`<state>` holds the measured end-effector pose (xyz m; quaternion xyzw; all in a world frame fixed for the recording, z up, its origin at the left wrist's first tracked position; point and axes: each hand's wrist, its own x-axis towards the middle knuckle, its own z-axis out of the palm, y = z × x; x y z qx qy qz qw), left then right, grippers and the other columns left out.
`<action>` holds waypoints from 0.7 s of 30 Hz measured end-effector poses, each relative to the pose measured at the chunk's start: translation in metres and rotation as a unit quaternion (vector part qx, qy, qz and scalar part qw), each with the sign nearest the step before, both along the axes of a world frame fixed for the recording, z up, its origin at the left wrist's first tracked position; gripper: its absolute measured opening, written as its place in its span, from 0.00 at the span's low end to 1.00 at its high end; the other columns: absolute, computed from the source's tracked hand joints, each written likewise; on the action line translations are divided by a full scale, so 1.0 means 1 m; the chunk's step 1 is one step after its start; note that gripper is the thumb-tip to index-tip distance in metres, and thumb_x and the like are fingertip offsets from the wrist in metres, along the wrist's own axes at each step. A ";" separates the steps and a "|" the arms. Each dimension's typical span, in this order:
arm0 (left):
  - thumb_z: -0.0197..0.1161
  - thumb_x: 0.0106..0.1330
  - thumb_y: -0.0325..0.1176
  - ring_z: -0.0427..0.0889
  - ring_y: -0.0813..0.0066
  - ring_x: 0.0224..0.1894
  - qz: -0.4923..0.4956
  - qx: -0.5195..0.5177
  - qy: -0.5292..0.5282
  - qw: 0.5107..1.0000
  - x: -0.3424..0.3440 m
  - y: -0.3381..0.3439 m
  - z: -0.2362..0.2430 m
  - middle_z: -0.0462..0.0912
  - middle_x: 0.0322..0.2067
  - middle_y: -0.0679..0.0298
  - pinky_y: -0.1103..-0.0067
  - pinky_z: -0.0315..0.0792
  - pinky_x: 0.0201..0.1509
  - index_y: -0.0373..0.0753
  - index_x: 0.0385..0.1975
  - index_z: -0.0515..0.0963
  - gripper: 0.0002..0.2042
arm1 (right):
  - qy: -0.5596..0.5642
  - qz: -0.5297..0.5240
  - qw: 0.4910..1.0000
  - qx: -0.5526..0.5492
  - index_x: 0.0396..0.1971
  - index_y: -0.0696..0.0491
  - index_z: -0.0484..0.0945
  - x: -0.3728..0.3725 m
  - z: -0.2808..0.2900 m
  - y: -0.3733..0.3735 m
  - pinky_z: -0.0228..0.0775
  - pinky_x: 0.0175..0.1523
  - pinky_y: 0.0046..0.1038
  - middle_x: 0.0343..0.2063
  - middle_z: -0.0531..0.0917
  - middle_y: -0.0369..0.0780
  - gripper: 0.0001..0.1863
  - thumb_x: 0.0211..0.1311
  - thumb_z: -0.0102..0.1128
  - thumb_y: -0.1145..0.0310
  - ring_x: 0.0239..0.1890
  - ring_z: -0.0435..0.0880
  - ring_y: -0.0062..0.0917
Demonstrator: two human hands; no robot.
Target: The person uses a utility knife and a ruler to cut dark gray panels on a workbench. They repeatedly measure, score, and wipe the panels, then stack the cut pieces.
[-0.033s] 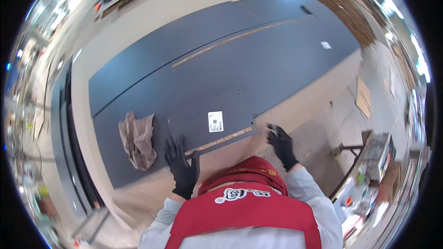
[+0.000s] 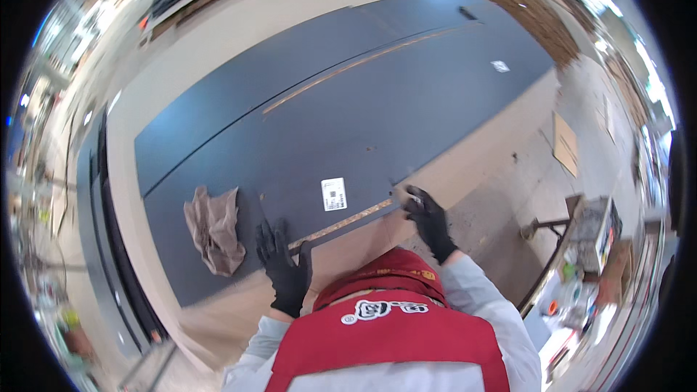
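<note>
A large dark grey panel (image 2: 305, 131) lies in front of me, with a bare chipboard strip (image 2: 348, 222) showing along its near edge. My left hand (image 2: 284, 265), in a black glove, rests with its fingers apart on the panel's near edge, left of that strip. My right hand (image 2: 428, 221), also gloved in black, is at the right end of the strip, by the panel's notched corner. Its fingers are curled together; what they hold, if anything, is too small to make out. A crumpled brown cloth (image 2: 214, 231) lies on the panel left of my left hand.
A white label (image 2: 334, 194) is stuck on the panel, and a smaller white label (image 2: 499, 66) sits far right. A small dark object (image 2: 466, 13) lies at the far end. Brown board (image 2: 472, 138) shows under the panel. At right stands a cluttered cart (image 2: 573, 283).
My right hand has shifted slightly left, closer to the panel's corner. The whole view has moved a little. My left hand stays at the near edge.
</note>
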<state>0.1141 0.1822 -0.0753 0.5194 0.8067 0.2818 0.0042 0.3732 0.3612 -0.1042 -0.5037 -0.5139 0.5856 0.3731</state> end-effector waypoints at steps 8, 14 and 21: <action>0.55 0.68 0.31 0.59 0.52 0.68 -0.044 0.065 -0.160 0.984 -0.013 0.000 0.002 0.62 0.65 0.48 0.64 0.50 0.71 0.32 0.63 0.64 0.24 | -0.002 0.010 0.997 -0.077 0.54 0.57 0.73 -0.037 0.051 -0.022 0.62 0.22 0.17 0.29 0.79 0.34 0.25 0.60 0.64 0.59 0.19 0.70 0.12; 0.48 0.70 0.25 0.61 0.57 0.68 -0.078 0.260 -0.535 0.800 0.024 -0.005 0.021 0.58 0.68 0.50 0.67 0.58 0.68 0.30 0.64 0.62 0.22 | 0.068 -0.025 0.992 -0.099 0.60 0.54 0.71 0.029 0.080 -0.089 0.60 0.21 0.17 0.25 0.77 0.32 0.27 0.61 0.65 0.64 0.18 0.68 0.12; 0.48 0.70 0.21 0.71 0.65 0.59 -0.346 0.048 -0.388 0.853 0.071 0.048 0.042 0.69 0.60 0.50 0.74 0.66 0.61 0.32 0.63 0.65 0.21 | 0.062 -0.134 0.986 -0.078 0.46 0.56 0.76 0.138 0.097 -0.122 0.57 0.21 0.17 0.19 0.72 0.29 0.16 0.60 0.64 0.69 0.17 0.66 0.11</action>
